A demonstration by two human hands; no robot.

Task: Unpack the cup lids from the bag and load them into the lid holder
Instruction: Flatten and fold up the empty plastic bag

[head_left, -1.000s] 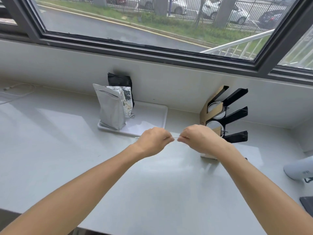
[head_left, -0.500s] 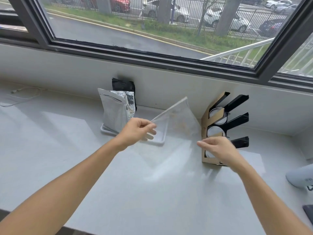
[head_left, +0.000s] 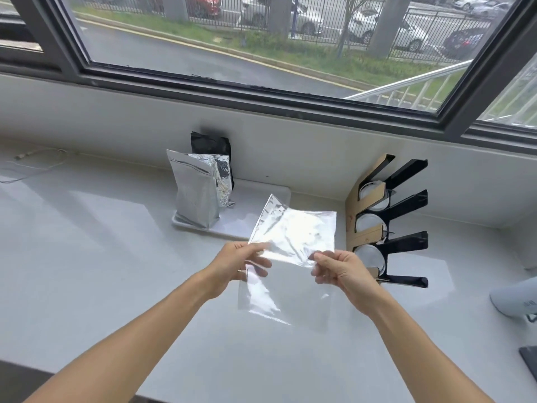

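Note:
A clear plastic bag is held flat above the white counter, folded over itself, and looks empty. My left hand pinches its left edge and my right hand pinches its right edge. To the right stands the lid holder, cardboard-sided with black slanted arms. White cup lids sit in its three slots.
A silver foil pouch and a black pouch stand on a white tray near the wall. A white cable lies at far left. A pale grey object and a dark item sit at the right edge.
A second ago both hands were together pinching the bag edge-on. The left hand then lifted it alone. Now both hands hold the bag spread and folded, nearer to me.

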